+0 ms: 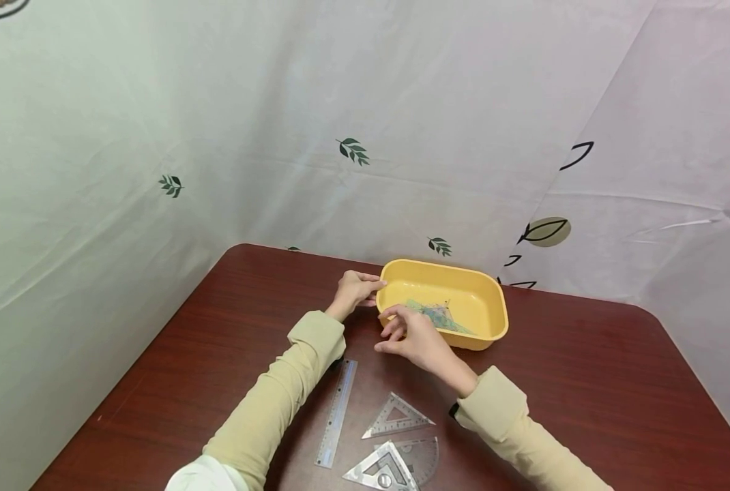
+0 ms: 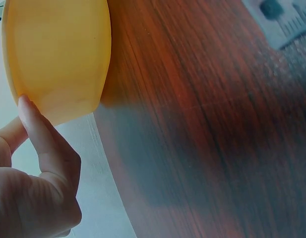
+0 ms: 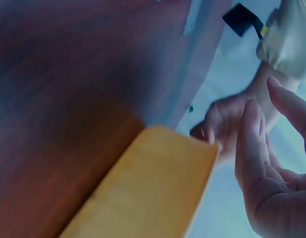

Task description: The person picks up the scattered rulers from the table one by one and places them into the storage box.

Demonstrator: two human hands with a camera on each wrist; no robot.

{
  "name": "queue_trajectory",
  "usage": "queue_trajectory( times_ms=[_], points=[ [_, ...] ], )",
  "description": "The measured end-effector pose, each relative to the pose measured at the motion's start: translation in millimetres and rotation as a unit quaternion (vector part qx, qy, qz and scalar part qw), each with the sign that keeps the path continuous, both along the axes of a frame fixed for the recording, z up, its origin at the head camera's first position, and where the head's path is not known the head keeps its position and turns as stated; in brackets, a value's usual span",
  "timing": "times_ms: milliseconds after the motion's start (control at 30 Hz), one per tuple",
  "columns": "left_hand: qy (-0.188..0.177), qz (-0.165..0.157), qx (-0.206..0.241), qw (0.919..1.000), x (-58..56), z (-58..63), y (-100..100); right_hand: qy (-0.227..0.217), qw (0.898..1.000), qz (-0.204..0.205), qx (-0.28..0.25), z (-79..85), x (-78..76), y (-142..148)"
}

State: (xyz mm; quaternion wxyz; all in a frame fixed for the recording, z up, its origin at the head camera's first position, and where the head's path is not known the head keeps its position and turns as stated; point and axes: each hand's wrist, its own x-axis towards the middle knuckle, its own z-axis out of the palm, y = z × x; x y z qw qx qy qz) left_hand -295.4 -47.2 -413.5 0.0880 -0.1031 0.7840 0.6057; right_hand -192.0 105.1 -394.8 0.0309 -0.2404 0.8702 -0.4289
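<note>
A person's left hand is gripping a yellow plastic bin at its left end, the fingers pinching the rim; in the left wrist view a fingertip is pressing right at the bin's edge. The right hand is hovering over the near side of the bin, its fingers loosely bent and its thumb standing apart from them, and it is grasping nothing. The bin is standing upright near the far edge of a reddish-brown table. Inside it, translucent green and blue drafting pieces are lying flat and overlapping on the floor, partly hidden by the right hand; their exact number cannot be told.

Nearer the person, a clear ruler is lying lengthwise beside the left forearm. To its right, a clear set square is resting flat with its triangular cut-out showing. Below that, a second set square is lying partly over a clear protractor, whose curved edge is facing right.

Pale yellow-green sleeves are covering both forearms, the cuffs turned back, and something dark is showing at the right cuff. Behind the table, a whitish sheet printed with leaf sprigs is hanging in soft creases.
</note>
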Motion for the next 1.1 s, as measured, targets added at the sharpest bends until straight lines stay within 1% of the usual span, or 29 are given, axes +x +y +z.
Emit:
queue_trajectory(
  times_ms=[67,200,300,433,633,767,867,967,1100],
  points=[
    [0.0,-0.001,0.0,1.0,0.4,0.0,0,-0.017,1.0,0.008,-0.004,-3.8,0.2,-5],
    [0.004,-0.005,0.004,1.0,1.6,0.4,0,-0.045,0.999,0.013,0.003,-10.9,-0.9,-15],
    [0.006,-0.006,0.015,0.9999,2.4,0.7,-1,-0.052,0.998,0.007,0.025,-14.2,-1.5,-22],
    [0.008,-0.007,0.024,0.9997,3.0,0.9,-1,-0.056,0.997,0.011,0.043,-16.2,-1.8,-29],
    [0.006,-0.009,0.02,0.9997,2.9,0.7,-2,-0.081,0.994,0.023,0.074,-22.7,-3.9,-38],
    [0.008,-0.012,0.011,0.9998,2.1,-0.3,-2,-0.078,0.992,0.045,0.09,-28.5,-5.9,-43],
    [0.007,-0.008,0.009,0.9999,0.8,-1.3,-2,-0.075,0.989,0.054,0.114,-31.7,-6.7,-48],
    [-0.001,-0.001,0.012,0.9999,-0.2,-1.7,-1,-0.066,0.985,0.049,0.152,-33.8,-5.3,-53],
    [-0.008,0.005,0.011,0.9999,-0.8,-1.3,-1,-0.044,0.979,0.045,0.195,-34.5,-0.7,-60]
  ],
)
